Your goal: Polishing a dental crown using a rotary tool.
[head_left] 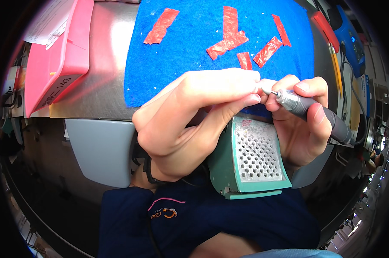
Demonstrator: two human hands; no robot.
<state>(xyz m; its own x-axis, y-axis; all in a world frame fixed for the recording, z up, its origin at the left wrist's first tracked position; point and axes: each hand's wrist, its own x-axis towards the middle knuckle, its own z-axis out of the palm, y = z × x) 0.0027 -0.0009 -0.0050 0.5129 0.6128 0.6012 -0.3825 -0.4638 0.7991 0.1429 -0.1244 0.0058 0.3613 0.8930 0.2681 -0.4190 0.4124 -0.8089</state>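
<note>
A dark grey rotary handpiece point(312, 112) lies in my right hand point(298, 137), its fingers wrapped round the barrel. The metal nose and small rounded tip point left toward my left fingertips. My left hand point(181, 112) is closed in a pinch right beside that tip. Whatever it pinches is hidden by the fingers or too small to name. Both hands meet just above a green box-like stand point(223, 157) with a perforated metal plate point(259, 148), close to the near edge of the table.
A blue towel point(186, 60) covers the middle of the metal table, with several red film strips point(230, 23) on it. On the left stands a pink bin point(76, 49) holding papers. A blue device point(353, 43) and a cable are at right. A grey rest point(102, 150) juts from the near edge.
</note>
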